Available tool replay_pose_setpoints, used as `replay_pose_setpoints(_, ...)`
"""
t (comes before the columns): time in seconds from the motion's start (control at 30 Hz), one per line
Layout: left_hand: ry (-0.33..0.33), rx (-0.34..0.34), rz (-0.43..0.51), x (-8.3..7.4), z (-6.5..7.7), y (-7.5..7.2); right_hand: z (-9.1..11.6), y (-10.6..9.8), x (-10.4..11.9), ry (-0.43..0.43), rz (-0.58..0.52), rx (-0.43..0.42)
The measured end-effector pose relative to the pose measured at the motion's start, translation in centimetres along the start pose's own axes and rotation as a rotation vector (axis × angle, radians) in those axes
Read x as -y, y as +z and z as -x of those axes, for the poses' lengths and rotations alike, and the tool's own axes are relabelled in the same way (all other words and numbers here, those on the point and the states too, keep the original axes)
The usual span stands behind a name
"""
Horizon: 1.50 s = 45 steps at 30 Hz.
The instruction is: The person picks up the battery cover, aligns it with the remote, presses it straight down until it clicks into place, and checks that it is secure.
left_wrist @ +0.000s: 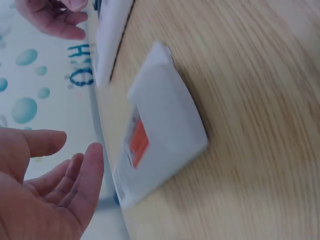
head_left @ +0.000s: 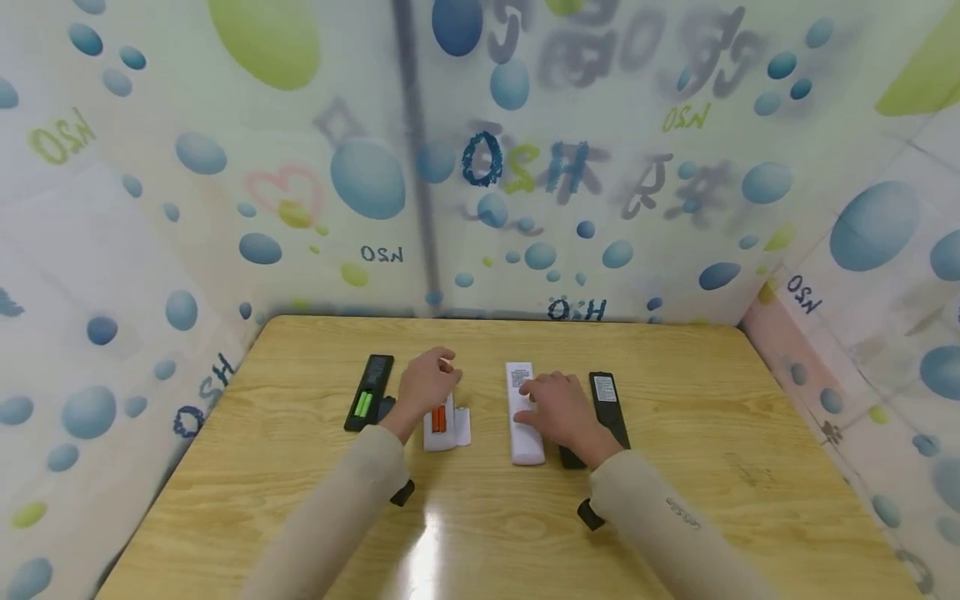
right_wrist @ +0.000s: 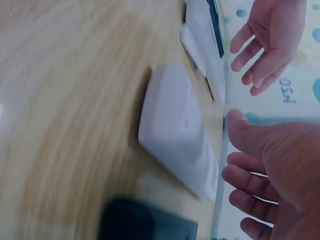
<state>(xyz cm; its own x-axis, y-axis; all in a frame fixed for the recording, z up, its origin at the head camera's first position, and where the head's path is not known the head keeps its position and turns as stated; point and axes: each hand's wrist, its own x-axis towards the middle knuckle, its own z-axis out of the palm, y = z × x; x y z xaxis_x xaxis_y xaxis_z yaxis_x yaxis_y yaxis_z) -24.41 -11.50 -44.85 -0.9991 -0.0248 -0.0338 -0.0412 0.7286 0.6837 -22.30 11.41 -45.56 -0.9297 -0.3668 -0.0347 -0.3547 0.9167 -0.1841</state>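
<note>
My left hand (head_left: 427, 385) hovers above a white remote control (head_left: 438, 444), its fingers loosely bent and holding nothing. Orange batteries (left_wrist: 139, 143) show in that remote's uncovered compartment, and a white battery cover (head_left: 463, 427) is beside it. Over a second white remote control (head_left: 528, 448), lying back side up, hangs my right hand (head_left: 561, 408). In the right wrist view this hand's fingers are relaxed, with a gap between them and the remote (right_wrist: 172, 120). Part of the second remote is hidden under the hand in the head view.
At the left lies a black remote control (head_left: 381, 372) with green batteries (head_left: 363, 404) exposed and a small black piece (head_left: 386, 407) beside it. Right of my right hand is another black remote (head_left: 612, 417) with a label. A dark piece (head_left: 572, 458) is partly hidden by the right wrist.
</note>
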Motion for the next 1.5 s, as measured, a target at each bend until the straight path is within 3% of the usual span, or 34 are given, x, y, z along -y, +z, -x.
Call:
replay_pose_setpoints(0.2, -0.058, -0.032, -0.047, 1.5, 0.0, -1.3, -0.4, 0.6, 2.4, -0.060, -0.001, 0.011)
replay_pose_setpoints(0.4, -0.105, -0.007, -0.067, 2.2, 0.1, -2.0, -1.0, 1.2, 3.9, -0.129, 0.022, 0.013)
replay_pose_setpoints(1.0, -0.212, 0.106, -0.075, 3.3, -0.3, -1.7, -2.3, 3.2, 6.6, -0.124, 0.115, 0.058)
replay_pose_setpoints(1.5, -0.329, 0.025, -0.079, 2.7, -0.6, -0.4, -2.4, 3.1, 7.2, -0.167, 0.128, 0.056)
